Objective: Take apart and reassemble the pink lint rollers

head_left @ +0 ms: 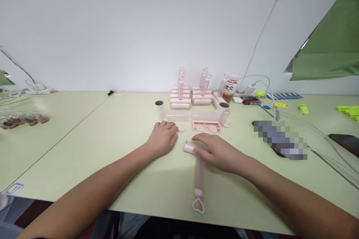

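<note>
My left hand point(164, 138) lies low over the table, fingers loosely bent and nothing visible inside. Its fingertips are at the edge of a small pale pink disc point(181, 128). A pink lint roller handle point(199, 175) with a heart-shaped loop point(198, 205) points toward me. My right hand point(214, 151) is on its head end, thumb against the bracket and index finger held apart; the palm hides part of the bracket. Just beyond, an open pink cover point(206, 123) has two round discs in front of it. Clear pink covers point(177, 115) stand alongside.
White paper rolls point(159, 111) stand at either side. Several lint rollers point(181, 99) are lined up by the wall, next to a bottle point(230, 89). On the right are a blurred-out object point(280, 140), cables, a phone point(344, 143) and yellow pieces point(350, 112). Small jars point(24, 118) sit far left.
</note>
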A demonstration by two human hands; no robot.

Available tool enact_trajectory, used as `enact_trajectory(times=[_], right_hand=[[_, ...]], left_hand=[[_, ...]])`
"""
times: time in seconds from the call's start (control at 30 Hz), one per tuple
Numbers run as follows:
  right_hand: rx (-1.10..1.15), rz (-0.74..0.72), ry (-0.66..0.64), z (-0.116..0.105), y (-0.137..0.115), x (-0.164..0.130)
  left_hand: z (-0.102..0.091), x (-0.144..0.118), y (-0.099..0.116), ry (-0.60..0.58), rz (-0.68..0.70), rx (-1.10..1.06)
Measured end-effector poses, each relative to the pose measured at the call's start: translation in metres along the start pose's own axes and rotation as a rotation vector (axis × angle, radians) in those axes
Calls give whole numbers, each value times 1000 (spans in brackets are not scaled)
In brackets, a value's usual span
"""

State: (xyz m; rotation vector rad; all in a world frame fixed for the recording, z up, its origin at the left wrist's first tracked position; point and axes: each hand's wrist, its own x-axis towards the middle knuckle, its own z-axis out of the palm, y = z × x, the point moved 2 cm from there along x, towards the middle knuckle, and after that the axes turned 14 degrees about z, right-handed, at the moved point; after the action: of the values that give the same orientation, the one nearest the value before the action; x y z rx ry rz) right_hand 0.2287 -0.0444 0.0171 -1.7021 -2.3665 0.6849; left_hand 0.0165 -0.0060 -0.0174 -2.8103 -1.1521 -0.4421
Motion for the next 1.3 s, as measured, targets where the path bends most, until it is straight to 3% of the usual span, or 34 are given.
enact_trajectory(times=[0.1, 0.23, 0.4, 0.63, 0.83, 0.97, 1.07, 1.17, 1.23, 1.3], right_hand=[[-38, -15, 15, 1, 9, -6], [-86, -50, 13, 2, 13, -9], [-97, -94, -5, 7, 13, -4], [-84, -148, -25, 11, 14, 0], [-66, -176, -43, 11, 15, -1], [-90, -177, -27, 11, 15, -1], [-90, -199, 12, 11, 14, -1], [-35, -287, 71, 11, 12, -2], [22, -356, 159, 9, 12, -3], [108, -379, 313, 6, 14, -4]], left_hand=[[1, 6, 9, -35, 46, -7], [6, 19, 13, -100, 7, -31], [8, 28, 14, -100, 0, -54], [-4, 16, 5, -77, -88, -27], [1, 12, 3, -93, -37, -27], [-8, 11, 8, -10, -50, -119], [-23, 7, 22, 19, -33, -384], [-35, 3, 39, -106, 11, -650], [-39, 2, 45, -142, 16, -694], [-39, 3, 44, -96, 5, -675]])
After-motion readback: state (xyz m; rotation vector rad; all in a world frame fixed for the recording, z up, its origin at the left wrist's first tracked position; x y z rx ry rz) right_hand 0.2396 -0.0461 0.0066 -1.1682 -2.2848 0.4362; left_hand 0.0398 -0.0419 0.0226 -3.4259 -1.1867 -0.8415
